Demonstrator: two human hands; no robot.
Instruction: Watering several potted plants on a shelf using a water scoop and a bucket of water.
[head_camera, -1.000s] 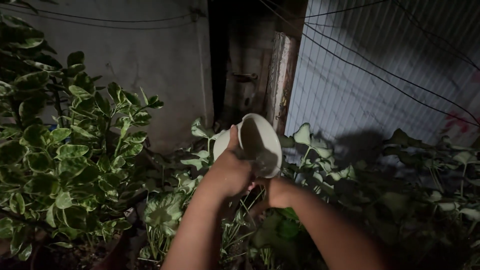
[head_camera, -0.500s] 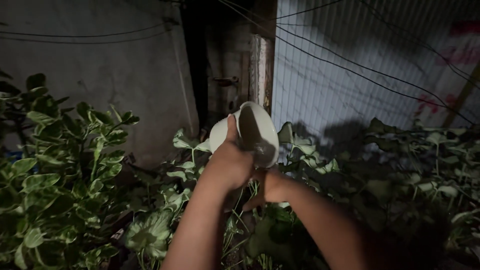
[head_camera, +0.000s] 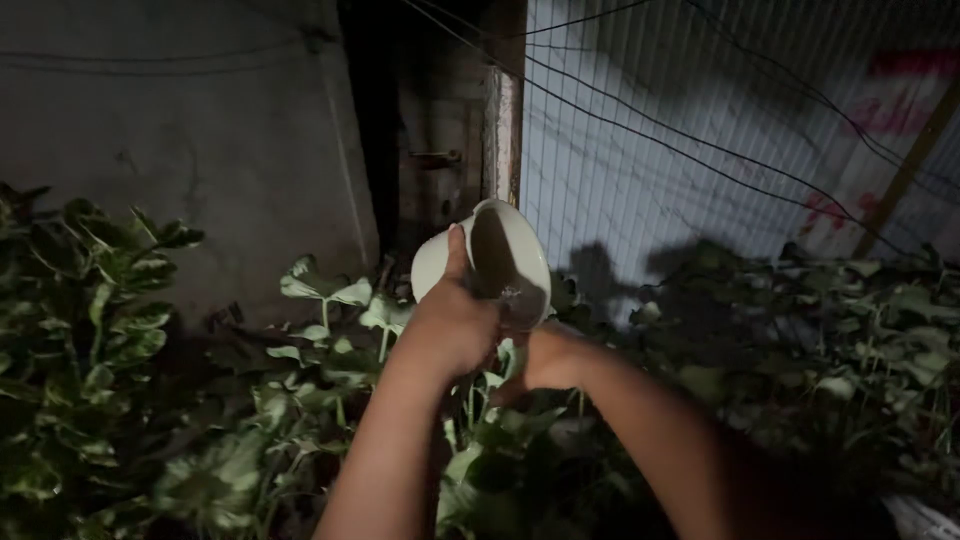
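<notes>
Two hands, left (head_camera: 452, 330) and right (head_camera: 545, 358), grasp one tilted white bowl (head_camera: 500, 262) above leaves (head_camera: 330, 292).

1. A grey plaster wall (head_camera: 200, 150) stands far left.
2. A dark doorway (head_camera: 415, 130) and a worn wooden post (head_camera: 503, 130) are in the middle.
3. A wire mesh fence (head_camera: 700, 130) fills the right.
4. Green leafy plants (head_camera: 90, 330) grow near, in dim night light.

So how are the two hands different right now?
The left hand grips the tilted white bowl, thumb up along its rim; the right hand sits lower, under the bowl's lip, holding nothing I can see. The left hand is lit; the right hand is partly in shadow. Both reach out over the leafy plants.
</notes>
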